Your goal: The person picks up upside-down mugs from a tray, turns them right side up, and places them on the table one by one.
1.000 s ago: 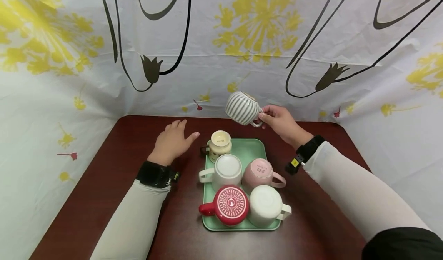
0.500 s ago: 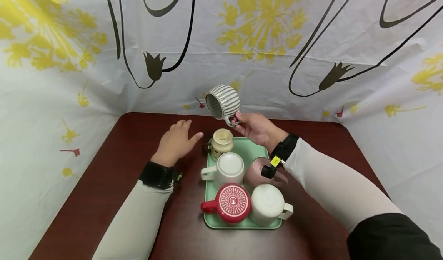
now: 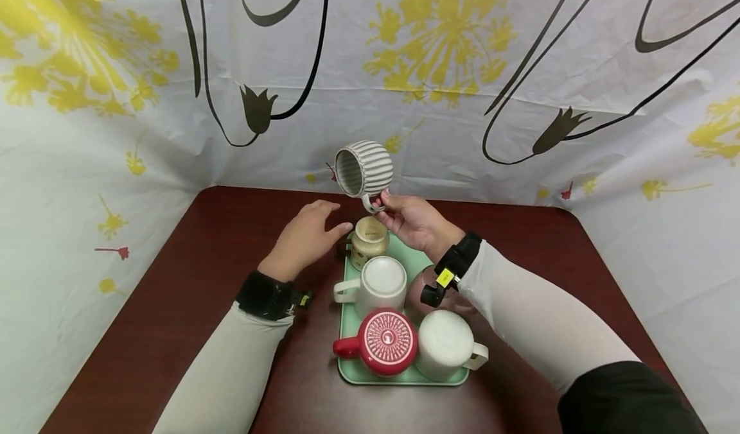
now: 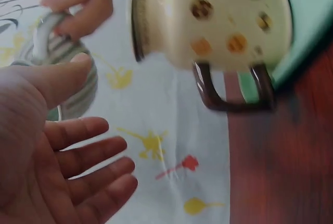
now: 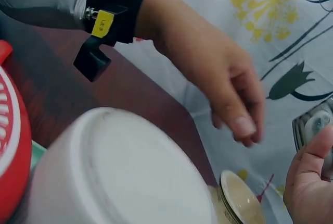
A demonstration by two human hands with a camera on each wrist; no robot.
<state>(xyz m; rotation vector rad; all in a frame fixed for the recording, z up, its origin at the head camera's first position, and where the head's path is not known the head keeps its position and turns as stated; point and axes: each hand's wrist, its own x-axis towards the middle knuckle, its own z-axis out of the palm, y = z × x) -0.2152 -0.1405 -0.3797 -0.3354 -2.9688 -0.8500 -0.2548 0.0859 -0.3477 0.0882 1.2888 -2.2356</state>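
My right hand (image 3: pixel 413 223) pinches the handle of a grey-and-white striped mug (image 3: pixel 377 167), held in the air past the far end of a green tray (image 3: pixel 417 254). The mug is tipped on its side, its mouth facing left. My left hand (image 3: pixel 303 238), fingers spread and relaxed, hovers left of the tray and holds nothing. Closest to it is a cream mug (image 3: pixel 370 248) with a dark brown handle, upside down at the tray's far left. In the left wrist view, the left thumb overlaps the striped mug (image 4: pixel 78 88).
Upside down on the tray are also a white mug (image 3: pixel 384 277), a red mug (image 3: pixel 388 341), another white mug (image 3: pixel 445 341) and a pink mug (image 3: pixel 417 299), partly hidden by the right wrist's camera. A patterned cloth (image 3: pixel 439 126) hangs behind the dark wooden table (image 3: pixel 202 280).
The striped mug has moved left in my right hand and turned so its mouth shows. My left hand has shifted slightly right, toward the mug.
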